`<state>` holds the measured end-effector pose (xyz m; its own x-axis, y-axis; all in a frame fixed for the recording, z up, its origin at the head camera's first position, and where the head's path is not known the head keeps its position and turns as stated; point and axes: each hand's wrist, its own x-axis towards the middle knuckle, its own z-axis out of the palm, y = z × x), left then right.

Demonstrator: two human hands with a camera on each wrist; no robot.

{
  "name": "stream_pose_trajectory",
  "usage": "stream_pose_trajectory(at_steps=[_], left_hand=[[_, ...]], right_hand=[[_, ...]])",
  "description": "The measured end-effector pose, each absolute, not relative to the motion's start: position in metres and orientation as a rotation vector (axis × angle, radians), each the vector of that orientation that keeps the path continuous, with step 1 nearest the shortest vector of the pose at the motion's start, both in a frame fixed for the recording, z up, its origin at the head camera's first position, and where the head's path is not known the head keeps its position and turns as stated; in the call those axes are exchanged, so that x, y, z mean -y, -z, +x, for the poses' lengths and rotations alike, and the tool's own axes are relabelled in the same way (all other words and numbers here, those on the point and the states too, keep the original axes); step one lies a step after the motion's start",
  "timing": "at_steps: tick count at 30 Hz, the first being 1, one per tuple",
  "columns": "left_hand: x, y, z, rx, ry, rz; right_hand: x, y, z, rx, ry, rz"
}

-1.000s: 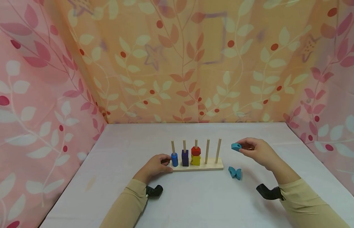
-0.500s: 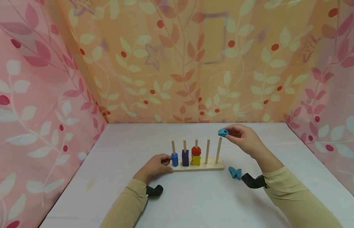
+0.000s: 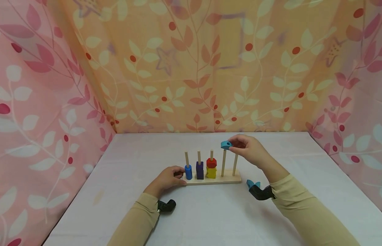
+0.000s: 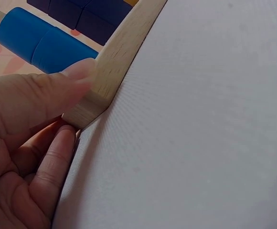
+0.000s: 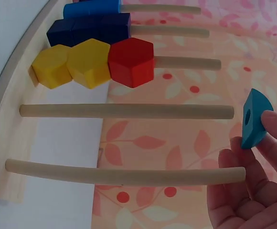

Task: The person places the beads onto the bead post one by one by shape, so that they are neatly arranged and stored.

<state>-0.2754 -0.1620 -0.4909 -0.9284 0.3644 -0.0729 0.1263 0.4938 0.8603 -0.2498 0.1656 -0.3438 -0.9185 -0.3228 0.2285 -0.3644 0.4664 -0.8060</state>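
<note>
A wooden pegboard (image 3: 209, 182) with several upright pegs stands on the table. My left hand (image 3: 166, 177) grips its left end, thumb on the front edge in the left wrist view. My right hand (image 3: 250, 150) pinches a light blue half-round block (image 5: 256, 119) with a hole through it. That block hangs just above the tip of the bare fourth peg (image 5: 129, 111), apart from it. The rightmost peg (image 5: 124, 175) is bare too. From the left, the other pegs bear blue cylinders (image 3: 188, 172), dark purple blocks (image 3: 200, 170), and yellow blocks (image 3: 211, 173) topped by a red one (image 3: 211, 163).
Two more light blue half-round blocks (image 3: 249, 183) lie on the table right of the pegboard, partly hidden by the right wrist's black camera (image 3: 261, 192). Another black camera (image 3: 167, 206) sits on the left wrist. Patterned cloth (image 3: 197, 68) walls the table's back and sides.
My right hand has carried the light blue half-round block leftward and up, from right of the pegboard, past the rightmost peg, to over the fourth peg. My left hand has stayed put.
</note>
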Motion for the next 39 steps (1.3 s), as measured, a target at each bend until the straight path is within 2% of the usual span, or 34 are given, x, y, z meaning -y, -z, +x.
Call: stream_pose_trajectory(at_steps=[16,28,39], left_hand=[[0.163,0.495,-0.277,-2.462,-1.430,0.396],[0.163,0.494,-0.277,-2.469,-1.429,0.415],[0.163,0.491,-0.277,-2.481,-1.419,0.414]], right_hand=[[-0.163,0.358,-0.256,2.783,-1.349,0.614],[-0.166,0.382,-0.262,2.814,-1.557,0.476],[-0.169,0.411,-0.271,2.882,-1.638,0.484]])
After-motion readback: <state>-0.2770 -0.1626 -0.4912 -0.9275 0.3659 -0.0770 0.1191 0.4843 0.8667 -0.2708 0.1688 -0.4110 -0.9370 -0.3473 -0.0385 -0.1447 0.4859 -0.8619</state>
